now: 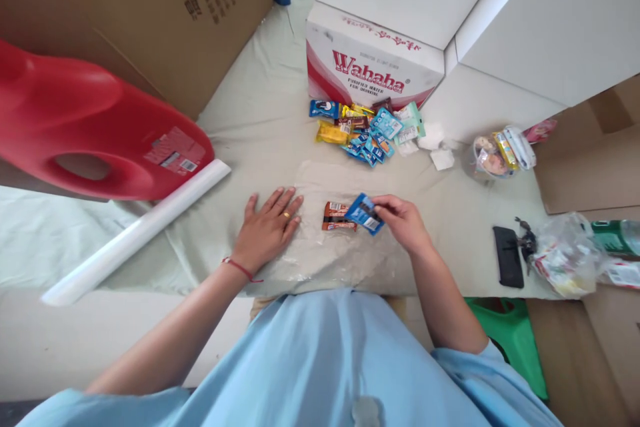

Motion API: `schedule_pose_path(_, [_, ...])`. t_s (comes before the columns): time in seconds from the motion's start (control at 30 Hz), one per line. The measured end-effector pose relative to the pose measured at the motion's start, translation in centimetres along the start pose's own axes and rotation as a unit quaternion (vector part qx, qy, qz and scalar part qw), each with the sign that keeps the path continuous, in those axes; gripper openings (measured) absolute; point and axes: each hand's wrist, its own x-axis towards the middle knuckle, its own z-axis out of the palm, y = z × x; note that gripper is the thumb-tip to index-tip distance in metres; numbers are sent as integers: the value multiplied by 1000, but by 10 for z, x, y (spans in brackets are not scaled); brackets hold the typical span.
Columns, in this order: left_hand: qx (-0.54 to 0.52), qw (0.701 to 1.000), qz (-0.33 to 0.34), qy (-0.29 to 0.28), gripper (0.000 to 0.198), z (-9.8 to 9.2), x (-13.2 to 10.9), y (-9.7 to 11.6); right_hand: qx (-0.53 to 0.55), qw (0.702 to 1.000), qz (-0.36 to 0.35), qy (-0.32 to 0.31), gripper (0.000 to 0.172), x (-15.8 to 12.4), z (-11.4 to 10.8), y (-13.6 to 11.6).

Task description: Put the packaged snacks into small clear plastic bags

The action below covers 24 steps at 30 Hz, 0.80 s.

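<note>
My left hand [267, 230] lies flat with its fingers spread on the left edge of a clear plastic sheet [320, 260]. Between the thumb and fingers of my right hand [404, 221] is a small blue packet [365, 213]. The packet is tilted and partly overlaps a brown-and-orange packet [336, 216], which rests on the plastic. Behind them, a pile of small snack packets [367, 130] in blue, yellow, brown and pale green sits against a white and red Wahaha box [373, 67].
On the left are a red jug [125, 120], a white roll [140, 233] and a large carton [165, 20]. Towards the right stand a tub of snacks [493, 160], a black phone [509, 257], keys [526, 243] and a plastic bag [567, 253].
</note>
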Motion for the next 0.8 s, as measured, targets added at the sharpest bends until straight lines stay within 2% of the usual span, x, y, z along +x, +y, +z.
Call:
schedule_pose_path(0.07, [0,1000,2,2,55,0,0,1,-58,996,-21,-58,25,7,26,-10])
schedule_pose_path(0.13, [2,1000,2,3,56,-1,-1,2,-174,981,-43,-76,29,13,43,-18])
schedule_pose_path(0.23, [0,1000,0,5,55,-1,-1,3,-341,935,-73,-64,31,17,51,-31])
schedule_pose_path(0.3, [-5,1000,0,8,55,-1,-1,2,-393,914,-88,-50,32,14,52,-40])
schedule_pose_path(0.37, [-7,1000,2,9,55,-1,-1,2,-424,899,-92,-56,40,8,54,-47])
schedule_pose_path(0.47, [0,1000,4,10,55,0,-2,1,-478,868,-87,-102,60,0,62,-48])
schedule_pose_path(0.57, [8,1000,3,7,55,0,-2,1,-510,844,-99,-132,60,-2,70,-42])
schedule_pose_path(0.7, [3,1000,4,3,55,1,-2,1,-511,840,-120,-140,57,1,74,-32])
schedule_pose_path(0.8, [-12,1000,-2,5,55,0,-1,0,-489,851,-138,-131,59,1,69,-29])
